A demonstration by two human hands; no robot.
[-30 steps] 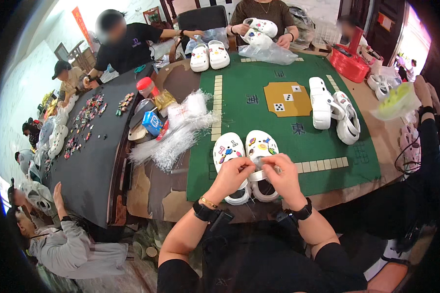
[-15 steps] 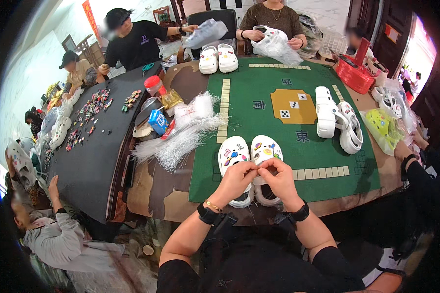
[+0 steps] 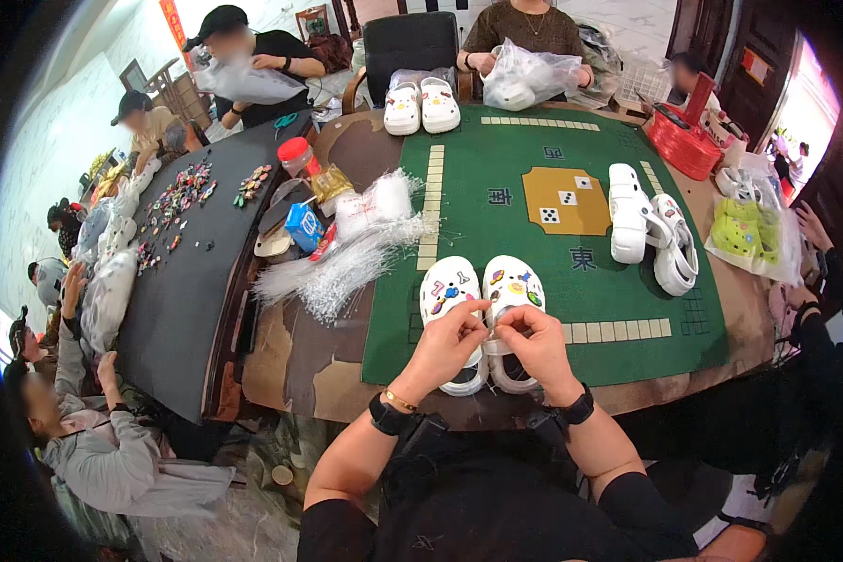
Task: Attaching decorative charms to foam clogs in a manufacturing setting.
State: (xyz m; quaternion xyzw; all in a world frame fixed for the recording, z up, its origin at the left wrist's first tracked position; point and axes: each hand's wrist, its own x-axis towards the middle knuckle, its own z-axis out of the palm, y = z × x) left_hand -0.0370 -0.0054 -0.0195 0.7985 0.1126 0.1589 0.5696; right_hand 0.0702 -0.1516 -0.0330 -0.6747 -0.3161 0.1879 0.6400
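Observation:
A pair of white clogs stands in front of me, toes pointing away: the left clog point(image 3: 448, 286) and the right clog point(image 3: 515, 279) carry colourful charms on top. Over the inner sides of both shoes, my left hand point(image 3: 452, 339) and my right hand point(image 3: 536, 345) face each other with thumbs and fingertips pinched. A small gap lies between the fingertips. Whatever they pinch is too thin to make out; the heel straps are partly covered by the hands. To the left lies a bundle of thin white plastic ties point(image 3: 332, 276).
Another white clog pair point(image 3: 630, 215) lies at right on the green mat point(image 3: 496, 225); a third pair point(image 3: 421, 105) stands far back. A red-lidded jar point(image 3: 295, 156) and blue box point(image 3: 303, 229) sit left. Loose charms point(image 3: 183, 192) cover the dark table. Co-workers surround the tables; red twine point(image 3: 688, 140) is at right.
My fingertips have drawn slightly apart above the clogs. Across the table, a co-worker's white clog is now inside a clear bag. Another co-worker has pulled a bag back toward themselves.

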